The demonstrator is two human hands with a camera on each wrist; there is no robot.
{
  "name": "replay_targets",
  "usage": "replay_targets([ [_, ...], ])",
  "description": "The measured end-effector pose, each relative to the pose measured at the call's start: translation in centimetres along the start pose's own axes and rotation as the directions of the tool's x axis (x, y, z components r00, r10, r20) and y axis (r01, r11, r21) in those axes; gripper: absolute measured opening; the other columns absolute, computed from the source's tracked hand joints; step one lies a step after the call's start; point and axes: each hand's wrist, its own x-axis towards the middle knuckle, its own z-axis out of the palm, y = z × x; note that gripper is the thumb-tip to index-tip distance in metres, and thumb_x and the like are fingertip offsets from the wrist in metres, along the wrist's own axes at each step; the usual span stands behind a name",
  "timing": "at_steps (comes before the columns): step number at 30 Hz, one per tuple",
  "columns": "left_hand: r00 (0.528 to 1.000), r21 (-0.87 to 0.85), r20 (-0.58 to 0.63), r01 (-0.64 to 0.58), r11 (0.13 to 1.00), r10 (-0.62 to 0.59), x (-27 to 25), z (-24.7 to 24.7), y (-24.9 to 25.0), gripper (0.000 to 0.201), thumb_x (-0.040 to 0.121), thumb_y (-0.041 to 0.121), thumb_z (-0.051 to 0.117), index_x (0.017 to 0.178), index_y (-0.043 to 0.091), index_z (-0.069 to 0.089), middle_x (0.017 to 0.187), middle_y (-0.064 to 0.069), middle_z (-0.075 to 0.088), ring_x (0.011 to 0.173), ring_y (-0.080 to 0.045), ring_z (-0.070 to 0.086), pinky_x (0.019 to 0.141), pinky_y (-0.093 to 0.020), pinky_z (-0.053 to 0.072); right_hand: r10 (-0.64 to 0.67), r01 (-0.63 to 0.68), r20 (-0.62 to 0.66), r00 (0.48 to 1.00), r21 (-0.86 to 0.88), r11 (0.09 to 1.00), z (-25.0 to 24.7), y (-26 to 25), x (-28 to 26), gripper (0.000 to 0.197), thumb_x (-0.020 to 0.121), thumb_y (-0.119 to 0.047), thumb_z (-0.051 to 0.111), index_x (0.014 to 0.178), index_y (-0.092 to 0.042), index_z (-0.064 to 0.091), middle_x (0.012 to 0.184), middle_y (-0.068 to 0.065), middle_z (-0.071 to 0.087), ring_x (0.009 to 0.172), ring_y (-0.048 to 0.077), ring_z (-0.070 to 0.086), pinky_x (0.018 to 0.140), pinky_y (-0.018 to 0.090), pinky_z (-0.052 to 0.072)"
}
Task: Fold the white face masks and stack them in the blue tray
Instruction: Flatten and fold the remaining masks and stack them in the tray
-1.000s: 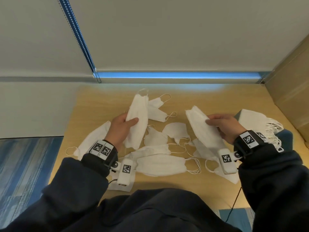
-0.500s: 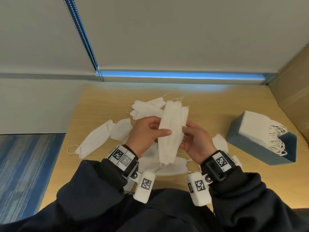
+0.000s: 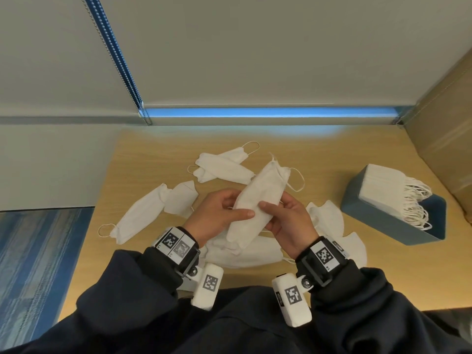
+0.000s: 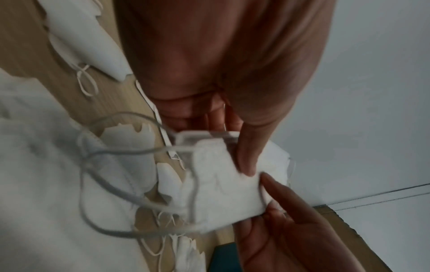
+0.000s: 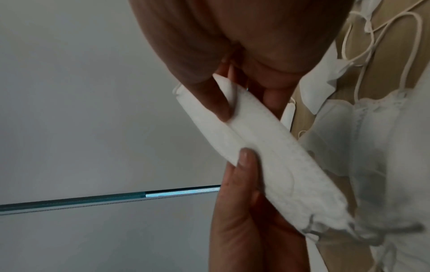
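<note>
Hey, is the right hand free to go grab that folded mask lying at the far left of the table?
Probably not as things stand. The right hand grips the held masks together with the left hand, and the far-left mask lies beyond the left arm, so the left hand looks better placed.

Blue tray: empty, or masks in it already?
Partly filled. A stack of folded white masks stands in the blue tray at its far end; the near end shows bare blue.

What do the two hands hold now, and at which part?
Both hands hold the folded white masks above the table: left hand and right hand pinch the middle and near part from opposite sides.
</note>
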Motion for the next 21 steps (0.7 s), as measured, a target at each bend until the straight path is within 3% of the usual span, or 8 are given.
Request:
replay_targets([
  [4,0.999,0.090,0.000,-0.043,0.995,0.043,-0.9,-0.3,-1.3,0.028,0.086,0.012,0.080,0.113,0.014,0.073,0.108,-0.001,0.078,0.103,-0.020,0.074,0.095,-0.043,0.057,0.014,-0.009,-0.084,0.996,0.057,0.998,-0.4,-0.6,0.3,0.029,0.090,-0.001,0.068,0.119,-0.005,0.068,0.113,0.019,0.073,0.102,0.033,0.071,0.092,0.053,0.056],
  [7,1.000,0.153,0.027,-0.005,0.988,0.001,-1.8,-1.2,-1.9,0.019,0.090,0.010,0.075,0.106,0.021,0.075,0.105,0.005,0.079,0.099,-0.013,0.075,0.087,-0.030,0.056,-0.005,0.005,-0.125,0.992,-0.002,1.000,-1.3,-1.9,0.7,0.009,0.095,-0.013,0.066,0.104,-0.012,0.067,0.098,0.012,0.072,0.089,0.028,0.071,0.084,0.053,0.058],
  [9,0.996,0.219,0.063,0.049,0.975,-0.064,-2.3,-2.4,-2.4,0.015,0.093,0.014,0.073,0.106,0.021,0.074,0.102,0.005,0.079,0.093,-0.010,0.074,0.078,-0.026,0.055,-0.013,0.015,-0.142,0.990,0.017,1.000,-2.2,-3.1,1.0,0.008,0.098,-0.010,0.060,0.094,-0.014,0.065,0.084,0.010,0.068,0.073,0.023,0.068,0.071,0.045,0.059],
  [12,0.985,0.290,0.051,0.145,0.946,-0.167,-3.2,-4.1,-3.0,0.009,0.094,0.025,0.072,0.093,0.016,0.073,0.075,0.006,0.072,0.064,-0.007,0.063,0.055,-0.021,0.045,0.071,-0.058,-0.084,0.994,0.148,0.987,-3.9,-4.8,1.3,0.020,0.100,-0.011,0.050,0.081,-0.013,0.058,0.058,0.004,0.047,0.053,0.019,0.051,0.063,0.039,0.060],
  [15,0.986,0.324,-0.017,0.163,0.932,-0.167,-3.8,-6.1,-2.9,0.023,0.083,0.030,0.083,0.072,0.013,0.071,0.055,0.012,0.056,0.049,-0.001,0.047,0.052,-0.017,0.037,0.174,-0.174,0.005,0.985,0.073,0.982,-5.3,-6.0,1.0,0.036,0.100,-0.005,0.045,0.066,-0.016,0.048,0.049,-0.004,0.023,0.042,0.013,0.025,0.051,0.031,0.051],
  [17,0.984,0.283,-0.030,0.178,0.943,-0.177,-4.1,-8.1,-2.5,0.036,0.066,0.044,0.090,0.068,0.012,0.073,0.054,0.008,0.052,0.046,-0.003,0.041,0.049,-0.018,0.033,0.186,-0.185,0.017,0.982,-0.060,0.981,-6.3,-6.6,0.7,0.036,0.096,0.009,0.043,0.071,-0.016,0.050,0.050,-0.004,0.025,0.040,0.010,0.024,0.049,0.029,0.051],
  [19,0.983,0.200,-0.041,0.186,0.962,-0.181,-4.4,-10.1,-1.9,0.053,0.050,0.064,0.091,0.061,0.018,0.069,0.055,0.004,0.044,0.048,-0.009,0.033,0.048,-0.023,0.028,0.216,-0.214,0.011,0.976,-0.115,0.970,-7.5,-7.0,0.6,0.032,0.094,0.015,0.040,0.090,-0.014,0.055,0.051,-0.003,0.030,0.040,0.010,0.027,0.051,0.030,0.055],
  [21,0.981,0.020,-0.057,0.186,0.982,-0.185,-4.7,-11.8,-1.3,0.055,0.046,0.071,0.090,0.057,0.022,0.066,0.055,0.004,0.034,0.048,-0.013,0.028,0.048,-0.025,0.027,0.240,-0.236,-0.001,0.971,-0.178,0.955,-8.7,-7.3,0.6,0.035,0.094,0.016,0.042,0.110,-0.012,0.056,0.053,-0.001,0.039,0.042,0.010,0.032,0.055,0.032,0.057],
])
